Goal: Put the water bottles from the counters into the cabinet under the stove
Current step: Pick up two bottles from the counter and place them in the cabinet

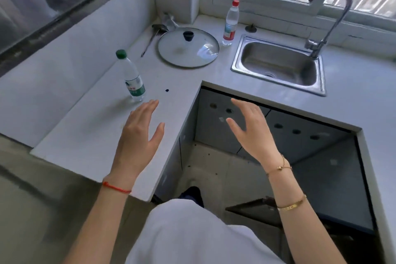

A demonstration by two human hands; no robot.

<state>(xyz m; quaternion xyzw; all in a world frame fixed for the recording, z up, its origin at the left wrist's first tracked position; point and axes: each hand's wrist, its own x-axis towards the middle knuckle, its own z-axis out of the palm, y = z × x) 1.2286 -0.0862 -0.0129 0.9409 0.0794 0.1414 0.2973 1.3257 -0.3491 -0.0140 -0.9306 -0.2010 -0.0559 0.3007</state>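
Note:
A clear water bottle with a green cap and green label (132, 80) stands upright on the left white counter (85, 135). A second bottle with a red cap and red label (230, 24) stands at the back, between the glass lid and the sink. My left hand (139, 135) hovers open over the counter, just below and right of the green-capped bottle, not touching it. My right hand (255, 133) is open in front of the grey cabinet doors (214, 122) below the counter corner. Both hands are empty.
A round glass pot lid (188, 48) with a black knob lies on the counter, a ladle (153, 35) beside it. A steel sink (278, 64) with a curved tap (330, 21) sits at the right. One dark cabinet door (334, 178) stands open at the lower right.

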